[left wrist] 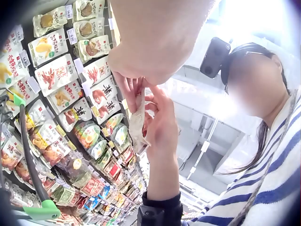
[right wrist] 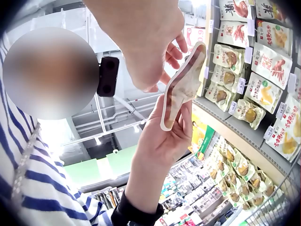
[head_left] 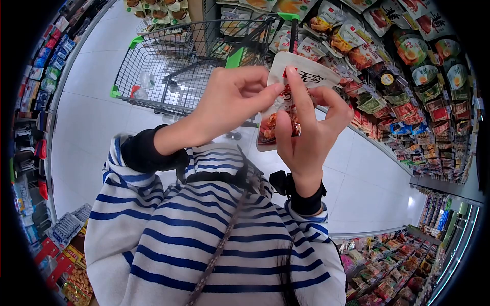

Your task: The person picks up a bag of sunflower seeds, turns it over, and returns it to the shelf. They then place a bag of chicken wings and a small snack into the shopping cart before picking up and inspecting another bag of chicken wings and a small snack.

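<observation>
A flat snack packet (head_left: 275,127) hangs upright in front of the chest, with a white top band, black characters and a picture of reddish food. My left hand (head_left: 232,94) pinches it by its left edge, thumb over the front. In the head view my right hand (head_left: 314,122) overlaps the packet's front, forefinger and thumb extended over it, the other fingers loosely bent. Seen edge-on in the right wrist view, the packet (right wrist: 181,89) rises from the left hand (right wrist: 164,136), and the right hand (right wrist: 146,47) is close beside it.
Beyond the hands stands a wire shopping cart (head_left: 153,61) with green corners and a small clear-and-red item inside. Shelves of hanging food packets (head_left: 357,46) line the right. More goods racks (head_left: 46,76) run along the left, with pale tiled floor (head_left: 81,122) between.
</observation>
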Available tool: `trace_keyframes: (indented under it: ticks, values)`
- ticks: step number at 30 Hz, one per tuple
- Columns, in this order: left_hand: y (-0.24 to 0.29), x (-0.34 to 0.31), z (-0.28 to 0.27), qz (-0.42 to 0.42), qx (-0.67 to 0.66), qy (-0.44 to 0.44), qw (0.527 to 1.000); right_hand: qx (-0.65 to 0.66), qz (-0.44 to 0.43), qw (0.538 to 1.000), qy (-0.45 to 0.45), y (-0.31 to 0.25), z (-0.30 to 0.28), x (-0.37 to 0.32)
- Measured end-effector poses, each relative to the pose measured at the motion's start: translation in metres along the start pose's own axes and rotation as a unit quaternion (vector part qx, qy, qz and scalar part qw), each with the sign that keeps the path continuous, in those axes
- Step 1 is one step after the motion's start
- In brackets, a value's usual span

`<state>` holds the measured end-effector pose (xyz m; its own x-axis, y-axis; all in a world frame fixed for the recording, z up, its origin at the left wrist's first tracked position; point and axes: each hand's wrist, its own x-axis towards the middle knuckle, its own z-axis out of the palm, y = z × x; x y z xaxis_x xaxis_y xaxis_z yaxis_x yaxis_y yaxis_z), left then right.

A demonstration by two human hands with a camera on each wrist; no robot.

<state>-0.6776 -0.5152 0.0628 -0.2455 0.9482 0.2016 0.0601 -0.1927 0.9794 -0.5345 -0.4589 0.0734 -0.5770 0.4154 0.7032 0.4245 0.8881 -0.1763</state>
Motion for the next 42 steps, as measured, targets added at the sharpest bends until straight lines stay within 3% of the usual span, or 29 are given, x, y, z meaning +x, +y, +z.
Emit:
trace_keyframes:
  ticks: [42]
  values:
    - [-0.0041,0.0006,-0.0008,-0.023,-0.013,0.002,1.0,-0.018,0.022,1.0,0.006,0.0058,-0.0027,-0.0047]
